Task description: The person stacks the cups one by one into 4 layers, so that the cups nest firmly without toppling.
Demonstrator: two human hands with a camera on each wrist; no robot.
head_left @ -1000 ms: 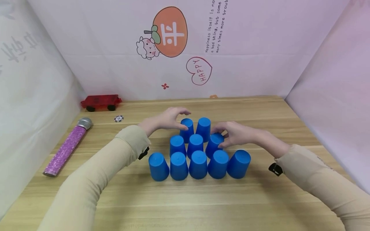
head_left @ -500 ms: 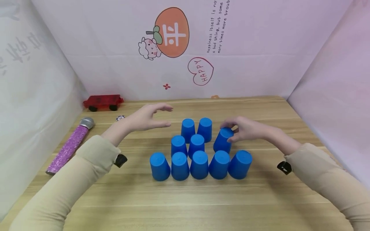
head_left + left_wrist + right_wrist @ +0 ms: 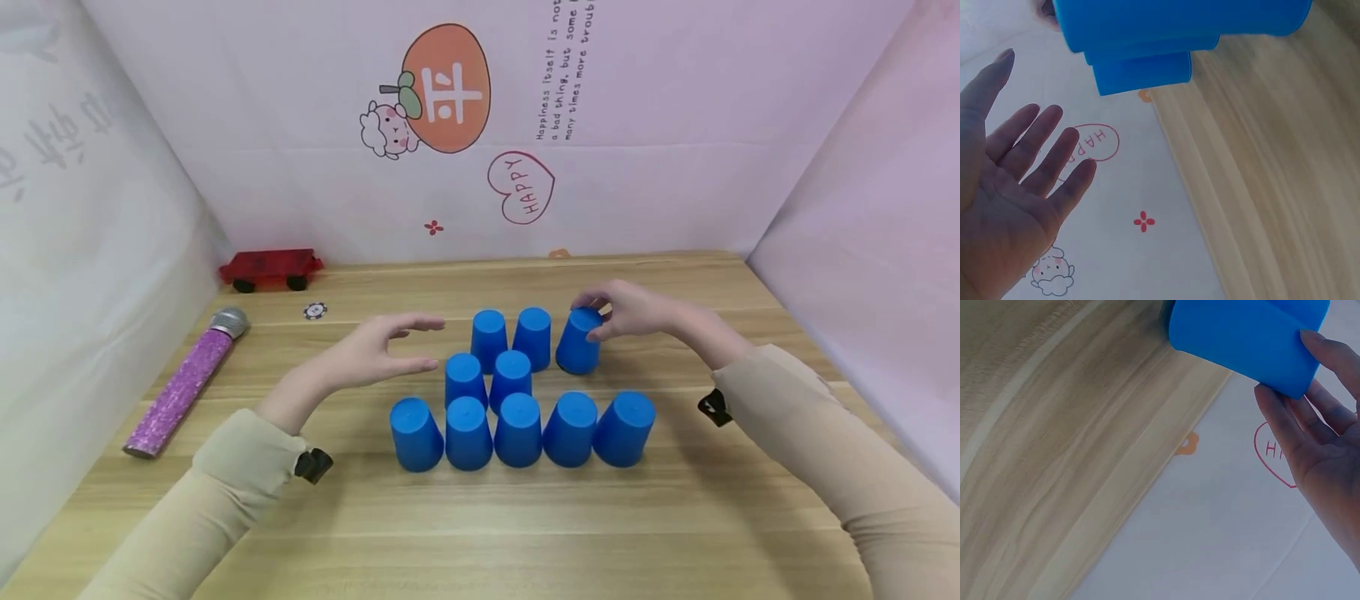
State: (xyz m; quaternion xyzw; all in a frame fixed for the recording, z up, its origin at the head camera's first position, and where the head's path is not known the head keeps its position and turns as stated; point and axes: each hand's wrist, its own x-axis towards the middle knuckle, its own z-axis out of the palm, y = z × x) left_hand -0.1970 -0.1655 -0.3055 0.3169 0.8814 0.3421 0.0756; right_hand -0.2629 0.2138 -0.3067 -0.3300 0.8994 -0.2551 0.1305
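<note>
Upside-down blue cups stand in rows on the table. My right hand (image 3: 633, 308) pinches a blue cup (image 3: 577, 348) near its upper end, fingers and thumb on opposite sides; the cup is at the right end of the back row, its rim at or close to the tabletop. Beside it in that row are two more blue cups, the nearer one (image 3: 532, 340) a small gap away. Two cups (image 3: 465, 382) form the middle row, and several (image 3: 519, 431) make up the front row. Left of the cups, my left hand (image 3: 367, 352) hovers with fingers extended and thumb apart, holding nothing.
A purple glitter microphone (image 3: 183, 385) lies at the left side of the wooden table (image 3: 480, 537). Behind it are a poker chip (image 3: 316, 311) and a red toy cart (image 3: 272, 268). White printed sheets (image 3: 660, 200) enclose the back and both sides.
My right hand has taken the right-hand cup out of the middle row and moved it back beside the back row. The left hand has drawn away to the left and come nearer.
</note>
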